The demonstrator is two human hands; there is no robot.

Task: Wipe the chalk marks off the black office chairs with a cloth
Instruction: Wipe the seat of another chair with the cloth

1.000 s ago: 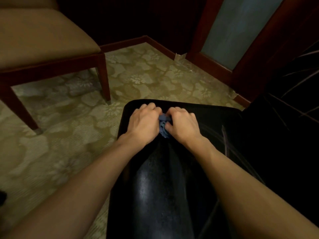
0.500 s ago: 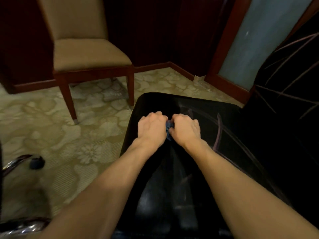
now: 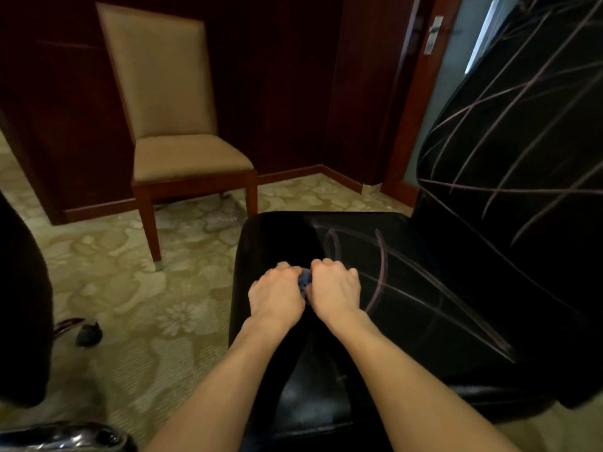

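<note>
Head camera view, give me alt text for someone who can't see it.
Both hands, left hand and right hand, grip a bunched blue cloth on the black office chair seat, which shows chalk lines to their right. More chalk crosses the chair's backrest; a tan wooden chair stands behind on patterned carpet.

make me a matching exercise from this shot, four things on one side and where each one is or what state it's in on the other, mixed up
Things:
1. blue cloth
2. chalk marks
3. tan chair
4. door handle plate

Places or states:
A. standing on the carpet by the dark wall
B. bunched between the left hand and right hand
C. at the top right, on the door frame
D. curved lines across the black seat and backrest

Pairs: 1-B, 2-D, 3-A, 4-C
</note>
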